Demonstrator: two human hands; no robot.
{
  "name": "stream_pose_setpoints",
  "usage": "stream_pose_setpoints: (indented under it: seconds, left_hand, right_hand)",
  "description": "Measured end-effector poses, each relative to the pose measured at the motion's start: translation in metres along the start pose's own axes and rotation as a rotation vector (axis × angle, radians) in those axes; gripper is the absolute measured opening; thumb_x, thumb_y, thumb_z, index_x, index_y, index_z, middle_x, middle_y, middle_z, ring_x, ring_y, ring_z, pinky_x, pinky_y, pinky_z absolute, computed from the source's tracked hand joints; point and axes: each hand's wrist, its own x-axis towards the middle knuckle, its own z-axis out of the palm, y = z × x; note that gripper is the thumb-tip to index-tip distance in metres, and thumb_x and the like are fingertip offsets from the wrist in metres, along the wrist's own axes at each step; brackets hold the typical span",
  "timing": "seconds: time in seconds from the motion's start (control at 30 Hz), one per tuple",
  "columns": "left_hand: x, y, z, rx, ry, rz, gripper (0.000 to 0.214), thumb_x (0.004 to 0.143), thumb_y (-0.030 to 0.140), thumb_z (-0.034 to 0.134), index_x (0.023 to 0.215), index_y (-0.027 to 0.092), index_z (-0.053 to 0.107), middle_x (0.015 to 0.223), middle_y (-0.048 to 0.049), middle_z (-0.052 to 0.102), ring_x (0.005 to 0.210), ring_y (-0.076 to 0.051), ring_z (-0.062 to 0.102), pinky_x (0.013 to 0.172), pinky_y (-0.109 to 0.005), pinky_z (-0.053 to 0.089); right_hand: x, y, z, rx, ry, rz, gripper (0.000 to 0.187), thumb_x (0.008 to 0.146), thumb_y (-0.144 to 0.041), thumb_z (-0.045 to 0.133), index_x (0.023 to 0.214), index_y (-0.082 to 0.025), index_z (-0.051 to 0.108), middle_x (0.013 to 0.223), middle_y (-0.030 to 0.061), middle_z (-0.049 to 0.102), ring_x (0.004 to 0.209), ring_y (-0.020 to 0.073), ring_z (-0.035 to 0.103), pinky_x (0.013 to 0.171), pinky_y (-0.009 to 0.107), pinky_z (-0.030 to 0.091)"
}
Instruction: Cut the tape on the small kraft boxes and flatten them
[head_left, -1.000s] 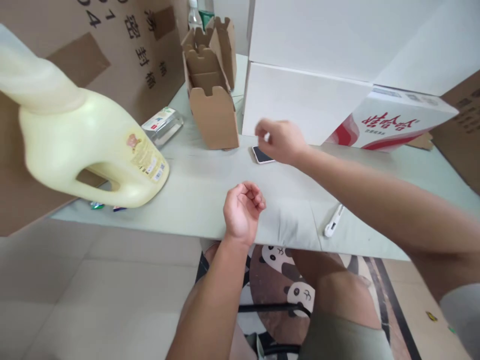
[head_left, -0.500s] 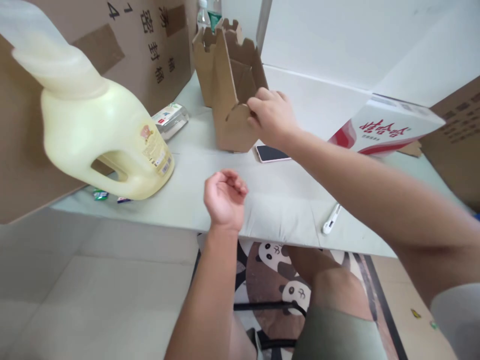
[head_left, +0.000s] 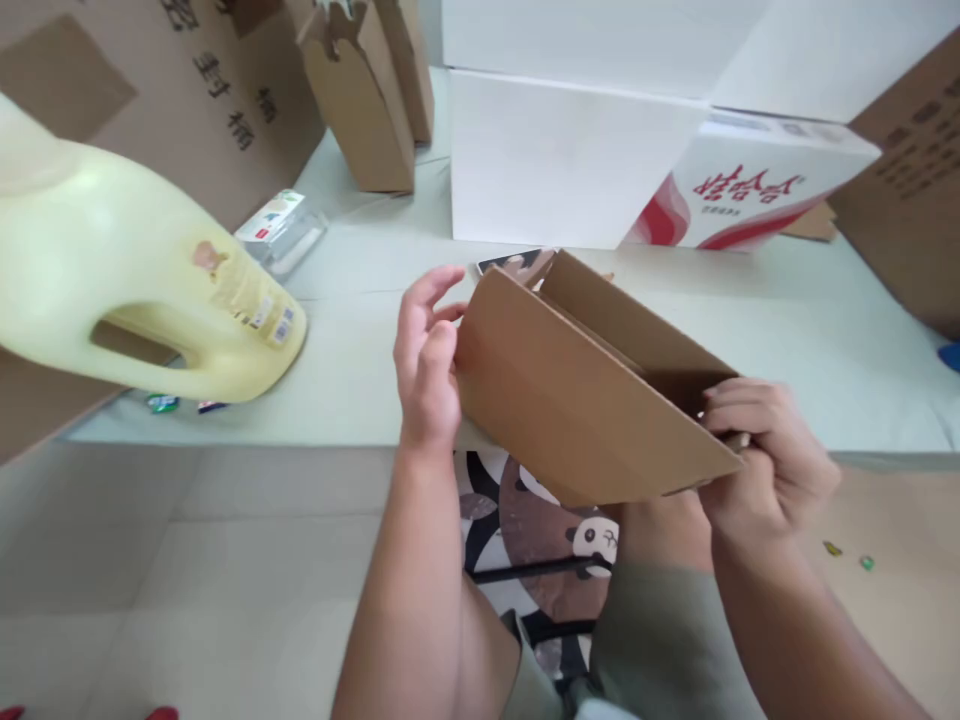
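A brown cardboard carton (head_left: 592, 390) with an open top is held tilted in front of me, above the table's near edge. My right hand (head_left: 772, 455) grips its right end, fingers hooked over the rim. At the carton's left end is my left hand (head_left: 431, 350), fingers apart and curved, with the thumb close against the cardboard. I cannot make out how firmly it touches. Just behind the carton, a phone (head_left: 517, 265) is partly covered.
More brown cartons (head_left: 367, 110) stand at the back left. A large yellow jug (head_left: 142, 270) and a clear plastic pack (head_left: 281, 235) are on the left. White boxes (head_left: 562, 160) line the back of the table (head_left: 360, 390). Small wrappers (head_left: 832, 549) lie on the floor.
My right hand has lifted one carton from the back and brought it nearer, tilting it. My left hand has moved up to its left end. The view has shifted right.
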Motion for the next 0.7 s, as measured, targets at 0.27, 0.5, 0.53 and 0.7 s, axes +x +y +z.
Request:
stream_pose_setpoints:
  seconds: [0.27, 0.5, 0.53, 0.7]
  left_hand:
    - [0.004, 0.000, -0.008, -0.039, 0.001, -0.054, 0.051, 0.076, 0.073, 0.074, 0.099, 0.028, 0.073, 0.105, -0.0047, 0.074, 0.101, -0.024, 0.067, 0.074, -0.030, 0.051]
    - [0.006, 0.006, -0.008, -0.053, -0.028, -0.116, 0.045, 0.071, 0.068, 0.080, 0.085, 0.026, 0.073, 0.086, -0.0026, 0.068, 0.079, -0.018, 0.062, 0.069, -0.030, 0.051]
    - [0.006, 0.006, -0.007, -0.057, -0.047, -0.124, 0.046, 0.070, 0.068, 0.081, 0.082, 0.025, 0.073, 0.082, -0.0023, 0.066, 0.076, -0.017, 0.061, 0.069, -0.031, 0.051]
    - [0.002, 0.009, -0.002, -0.056, -0.111, -0.122, 0.048, 0.064, 0.068, 0.088, 0.071, 0.025, 0.067, 0.082, -0.0014, 0.068, 0.078, -0.018, 0.064, 0.077, -0.033, 0.054]
  right_hand:
    - [-0.009, 0.006, 0.000, 0.050, -0.047, -0.086, 0.039, 0.093, -0.011, 0.046, 0.120, -0.033, 0.064, 0.109, 0.0046, 0.075, 0.106, 0.0276, 0.071, 0.096, 0.054, 0.058]
    - [-0.017, 0.007, 0.004, -0.018, -0.018, -0.029, 0.039, 0.091, -0.017, 0.060, 0.124, -0.037, 0.060, 0.126, 0.0055, 0.068, 0.122, 0.0308, 0.066, 0.116, 0.064, 0.048]
    - [-0.018, 0.006, 0.004, -0.035, 0.016, 0.017, 0.041, 0.089, -0.020, 0.064, 0.126, -0.038, 0.060, 0.135, 0.0067, 0.063, 0.132, 0.0330, 0.061, 0.118, 0.064, 0.046]
    - [-0.024, 0.005, 0.008, 0.046, 0.126, 0.292, 0.067, 0.085, -0.029, 0.073, 0.144, -0.046, 0.046, 0.149, 0.0071, 0.050, 0.136, 0.0352, 0.057, 0.106, 0.059, 0.055]
